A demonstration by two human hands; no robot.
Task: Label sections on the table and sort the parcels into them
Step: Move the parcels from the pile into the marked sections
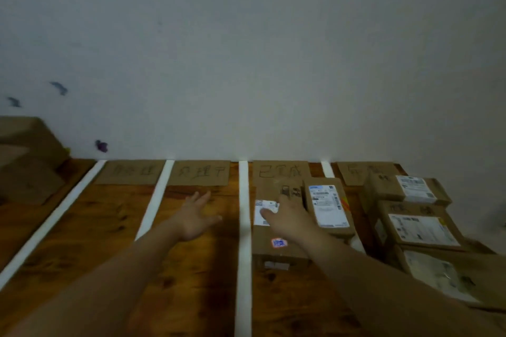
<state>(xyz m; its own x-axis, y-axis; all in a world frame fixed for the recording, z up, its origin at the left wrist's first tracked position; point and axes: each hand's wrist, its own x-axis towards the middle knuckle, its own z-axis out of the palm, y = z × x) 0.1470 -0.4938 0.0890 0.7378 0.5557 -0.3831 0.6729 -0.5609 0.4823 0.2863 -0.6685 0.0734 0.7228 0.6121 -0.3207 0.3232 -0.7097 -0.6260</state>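
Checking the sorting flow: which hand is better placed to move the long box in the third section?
Right. The right hand is over the long box, seemingly touching it; the left hand hovers open across the tape strip, over the table.

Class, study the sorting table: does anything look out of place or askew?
The small parcel beside the right hand sits over the white tape strip dividing the two right-hand sections, so it seems to straddle the line rather than lie inside one.
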